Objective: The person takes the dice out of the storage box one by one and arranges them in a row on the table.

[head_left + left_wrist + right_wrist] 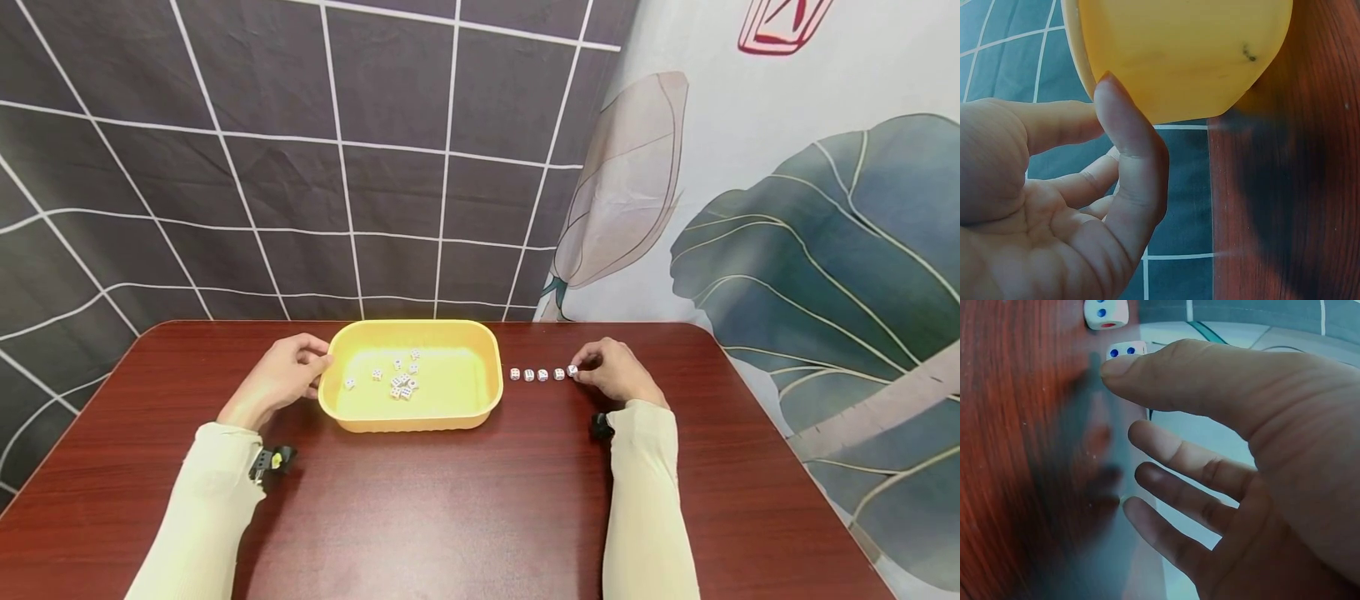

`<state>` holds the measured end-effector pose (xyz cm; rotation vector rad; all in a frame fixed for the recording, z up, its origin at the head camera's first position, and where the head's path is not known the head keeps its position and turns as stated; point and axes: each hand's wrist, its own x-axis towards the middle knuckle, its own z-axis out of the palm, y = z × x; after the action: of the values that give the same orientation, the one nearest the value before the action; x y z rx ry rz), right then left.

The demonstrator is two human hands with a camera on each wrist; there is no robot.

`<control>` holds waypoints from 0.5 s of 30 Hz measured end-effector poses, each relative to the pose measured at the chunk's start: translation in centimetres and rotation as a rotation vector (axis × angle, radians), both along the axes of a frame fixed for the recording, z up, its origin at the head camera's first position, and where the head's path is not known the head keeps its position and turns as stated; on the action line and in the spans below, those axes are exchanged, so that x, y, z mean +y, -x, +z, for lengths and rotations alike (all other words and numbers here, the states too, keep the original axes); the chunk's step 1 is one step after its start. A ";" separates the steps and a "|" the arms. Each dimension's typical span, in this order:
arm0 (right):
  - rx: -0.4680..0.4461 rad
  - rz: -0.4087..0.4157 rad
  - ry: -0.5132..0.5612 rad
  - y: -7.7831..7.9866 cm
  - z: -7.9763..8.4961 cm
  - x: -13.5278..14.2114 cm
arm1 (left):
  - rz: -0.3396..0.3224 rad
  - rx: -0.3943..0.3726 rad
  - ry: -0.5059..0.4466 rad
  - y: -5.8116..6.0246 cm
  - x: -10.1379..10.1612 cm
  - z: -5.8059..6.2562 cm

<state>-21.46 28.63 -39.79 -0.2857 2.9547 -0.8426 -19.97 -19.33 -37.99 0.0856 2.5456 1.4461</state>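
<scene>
My left hand (288,375) pinches the left rim of a yellow plastic tray (420,423); in the left wrist view, thumb and fingertip meet at the tray's wall (1172,81). Inside the tray several white dice (405,385) lie loose, some bunched near the middle. To its right, several dice (528,375) stand in a row on the table. At the row's right end my right hand (618,371) holds a die (1125,349) with blue pips, the thumb covering part of it. The neighbouring die (1106,312) is just beyond it.
The dark red wooden table (442,508) ends close behind the tray. A grey curtain (390,192) with white grid lines hangs at its back, and a leaf-patterned cloth (840,242) hangs at the right. Each wrist wears a small black camera (273,460).
</scene>
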 end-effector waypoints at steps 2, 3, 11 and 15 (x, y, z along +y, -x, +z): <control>0.010 0.007 -0.003 0.1 -0.2 0.0 | 0.000 -0.004 0.001 0.0 0.0 0.0; 0.014 0.011 -0.003 0.1 -0.3 -0.1 | -0.002 -0.005 0.001 0.0 -0.1 0.0; 0.015 0.021 0.001 0.6 -0.5 -0.8 | -0.007 -0.005 0.000 0.2 -0.2 -0.2; 0.018 0.022 -0.007 0.7 -0.6 -1.3 | -0.005 -0.010 0.003 0.1 -0.1 -0.2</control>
<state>-22.19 27.36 -40.35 -0.3272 2.9644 -0.8319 -20.10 -19.46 -38.15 0.0842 2.5369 1.4376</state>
